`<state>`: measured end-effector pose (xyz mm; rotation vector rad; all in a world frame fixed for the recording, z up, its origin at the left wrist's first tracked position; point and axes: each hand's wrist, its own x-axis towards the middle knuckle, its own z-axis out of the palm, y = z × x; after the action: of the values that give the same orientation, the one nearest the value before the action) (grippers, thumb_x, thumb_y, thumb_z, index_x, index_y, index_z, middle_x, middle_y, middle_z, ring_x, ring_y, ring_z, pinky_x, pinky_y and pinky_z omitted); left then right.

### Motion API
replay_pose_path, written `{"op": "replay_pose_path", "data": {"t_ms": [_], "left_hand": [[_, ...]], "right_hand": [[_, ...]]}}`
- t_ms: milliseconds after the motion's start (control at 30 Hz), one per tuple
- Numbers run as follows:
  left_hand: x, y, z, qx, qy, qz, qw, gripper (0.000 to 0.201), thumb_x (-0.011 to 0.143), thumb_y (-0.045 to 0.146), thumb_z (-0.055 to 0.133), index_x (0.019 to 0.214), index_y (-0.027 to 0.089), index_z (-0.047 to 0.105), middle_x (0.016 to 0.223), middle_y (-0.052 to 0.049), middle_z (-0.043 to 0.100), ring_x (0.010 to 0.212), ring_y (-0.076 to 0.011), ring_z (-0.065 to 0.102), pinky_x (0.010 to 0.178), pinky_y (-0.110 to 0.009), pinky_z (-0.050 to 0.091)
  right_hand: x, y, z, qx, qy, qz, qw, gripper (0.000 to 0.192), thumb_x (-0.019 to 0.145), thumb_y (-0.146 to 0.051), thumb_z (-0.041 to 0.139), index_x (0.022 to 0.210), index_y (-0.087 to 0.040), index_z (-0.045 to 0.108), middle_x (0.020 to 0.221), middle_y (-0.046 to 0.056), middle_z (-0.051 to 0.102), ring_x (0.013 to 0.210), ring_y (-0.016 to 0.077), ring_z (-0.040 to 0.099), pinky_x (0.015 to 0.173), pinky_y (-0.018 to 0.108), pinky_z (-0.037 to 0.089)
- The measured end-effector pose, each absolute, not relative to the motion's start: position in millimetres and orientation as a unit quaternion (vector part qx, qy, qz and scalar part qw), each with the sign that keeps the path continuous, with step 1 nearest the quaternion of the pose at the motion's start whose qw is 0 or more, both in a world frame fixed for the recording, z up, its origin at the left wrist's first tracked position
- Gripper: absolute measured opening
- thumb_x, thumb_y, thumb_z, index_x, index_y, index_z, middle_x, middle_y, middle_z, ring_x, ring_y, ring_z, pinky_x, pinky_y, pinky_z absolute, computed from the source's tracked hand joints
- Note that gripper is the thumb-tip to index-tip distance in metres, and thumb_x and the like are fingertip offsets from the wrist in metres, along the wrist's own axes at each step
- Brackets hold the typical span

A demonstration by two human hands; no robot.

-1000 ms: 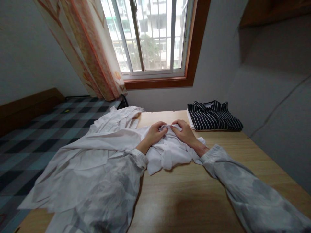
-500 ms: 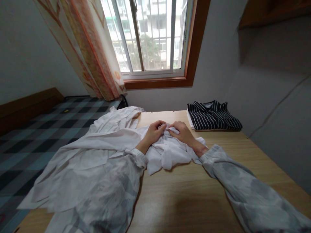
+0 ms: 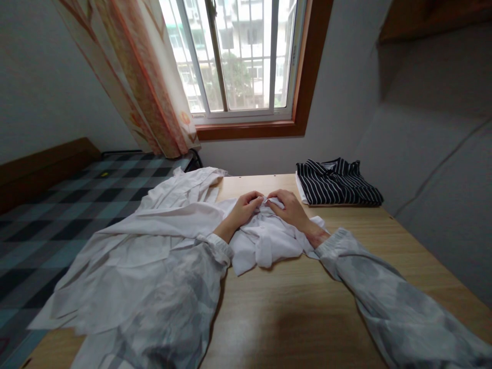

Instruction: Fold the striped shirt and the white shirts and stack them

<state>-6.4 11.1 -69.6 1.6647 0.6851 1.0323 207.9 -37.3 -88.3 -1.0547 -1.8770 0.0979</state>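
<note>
A white shirt (image 3: 265, 241) lies crumpled on the wooden table, its cloth spreading off to the left. My left hand (image 3: 246, 207) pinches the shirt near its top with thumb and fingers. Close beside it, my right hand (image 3: 288, 209) is closed on the same bunched part, the fingertips of both hands nearly meeting. What exactly lies between the fingertips is too small to make out. My sleeves are pale grey and patterned.
Behind on the right lies a folded black-and-white striped shirt (image 3: 338, 183) on top of something white. More white clothing (image 3: 184, 187) is heaped at the table's left. A bed with a checked cover (image 3: 77, 205) adjoins the wooden table (image 3: 292, 318). A window and curtain (image 3: 154, 102) are behind.
The fingertips of my two hands have drawn slightly closer together at the shirt's top, with the right fingers shifting a little. Everything else stays in place.
</note>
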Motion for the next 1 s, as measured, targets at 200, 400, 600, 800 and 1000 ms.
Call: {"op": "replay_pose_path", "data": {"t_ms": [200, 400, 600, 800, 1000], "left_hand": [[-7.0, 4.6, -65.6, 0.719, 0.281, 0.424, 0.473, 0.046, 0.084, 0.059, 0.091, 0.097, 0.016, 0.078, 0.086, -0.003, 0.074, 0.076, -0.0157, 0.062, 0.070, -0.027, 0.048], [-6.7, 2.0, -64.9, 0.726, 0.289, 0.421, 0.460, 0.050, 0.086, 0.065, 0.088, 0.094, 0.016, 0.078, 0.082, -0.002, 0.072, 0.071, -0.0146, 0.060, 0.064, -0.026, 0.047], [-6.6, 1.6, -67.4, 0.732, 0.287, 0.404, 0.468, 0.049, 0.090, 0.064, 0.085, 0.097, 0.015, 0.079, 0.080, -0.001, 0.070, 0.065, -0.0118, 0.059, 0.060, -0.025, 0.046], [-6.8, 0.2, -68.7, 0.731, 0.293, 0.391, 0.476, 0.049, 0.090, 0.063, 0.086, 0.100, 0.016, 0.080, 0.077, 0.000, 0.070, 0.056, -0.0097, 0.057, 0.055, -0.024, 0.046], [-7.9, 3.4, -71.5, 0.728, 0.302, 0.385, 0.480, 0.052, 0.086, 0.063, 0.089, 0.102, 0.015, 0.082, 0.078, -0.002, 0.074, 0.057, -0.0102, 0.058, 0.056, -0.024, 0.046]], "right_hand": [[207.7, -38.0, -87.7, -0.438, -0.758, 0.042, 0.481, 0.013, 0.107, -0.035, 0.068, 0.105, -0.024, 0.075, 0.103, 0.008, 0.081, 0.099, 0.0289, 0.073, 0.097, 0.044, 0.050], [205.9, -39.4, -83.4, -0.439, -0.742, 0.103, 0.496, 0.018, 0.107, -0.037, 0.066, 0.100, -0.024, 0.076, 0.101, 0.007, 0.082, 0.096, 0.0273, 0.072, 0.097, 0.043, 0.050], [205.9, -40.4, -79.0, -0.432, -0.714, 0.208, 0.510, 0.023, 0.104, -0.038, 0.063, 0.092, -0.024, 0.075, 0.094, 0.004, 0.079, 0.092, 0.0257, 0.071, 0.090, 0.039, 0.052], [208.6, -41.1, -79.2, -0.435, -0.694, 0.295, 0.493, 0.026, 0.103, -0.044, 0.062, 0.091, -0.024, 0.071, 0.093, 0.003, 0.076, 0.092, 0.0246, 0.067, 0.086, 0.037, 0.051], [204.5, -44.1, -79.2, -0.429, -0.674, 0.268, 0.538, 0.015, 0.098, -0.039, 0.069, 0.102, -0.025, 0.065, 0.092, 0.001, 0.069, 0.089, 0.0227, 0.065, 0.080, 0.034, 0.051]]}}
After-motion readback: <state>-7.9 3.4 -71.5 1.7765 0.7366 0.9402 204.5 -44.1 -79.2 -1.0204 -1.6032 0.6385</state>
